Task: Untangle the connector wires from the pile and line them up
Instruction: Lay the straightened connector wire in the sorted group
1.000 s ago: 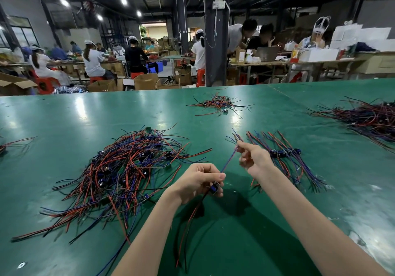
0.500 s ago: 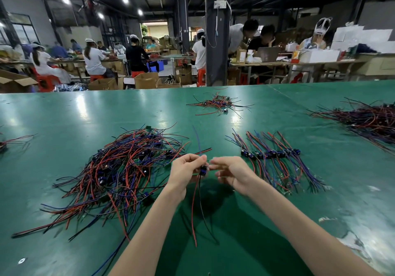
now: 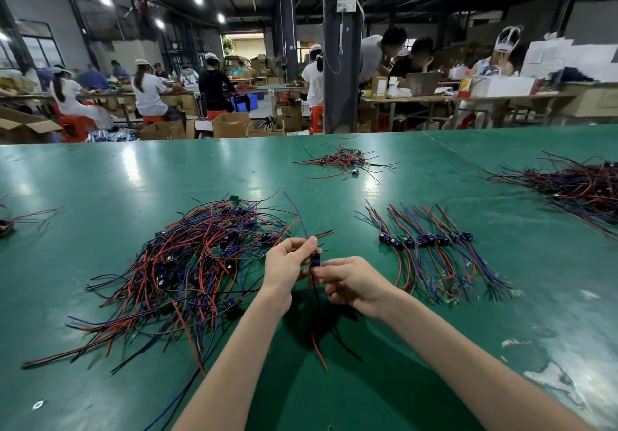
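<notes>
A tangled pile of red, blue and black connector wires point(image 3: 197, 263) lies on the green table, left of centre. To the right, a lined-up row of wires point(image 3: 431, 246) lies with its dark connectors side by side. Between them, above the table, my left hand point(image 3: 287, 267) pinches one connector wire point(image 3: 315, 258) near its small dark connector. My right hand point(image 3: 354, 280) pinches the same piece just below the connector. Its blue lead points up past my left fingers. Its red and black leads hang down toward the table.
A small wire heap point(image 3: 344, 160) lies at the far middle of the green table point(image 3: 100, 190). A large dark heap point(image 3: 575, 186) sits at the right edge. A few wires point(image 3: 20, 220) lie at the left edge. Seated people work at benches beyond the table.
Both hands came together at mid-table; my right hand left the blue lead's end and now holds the piece below the connector. The blue lead swung upright and the red and black leads hang down.
</notes>
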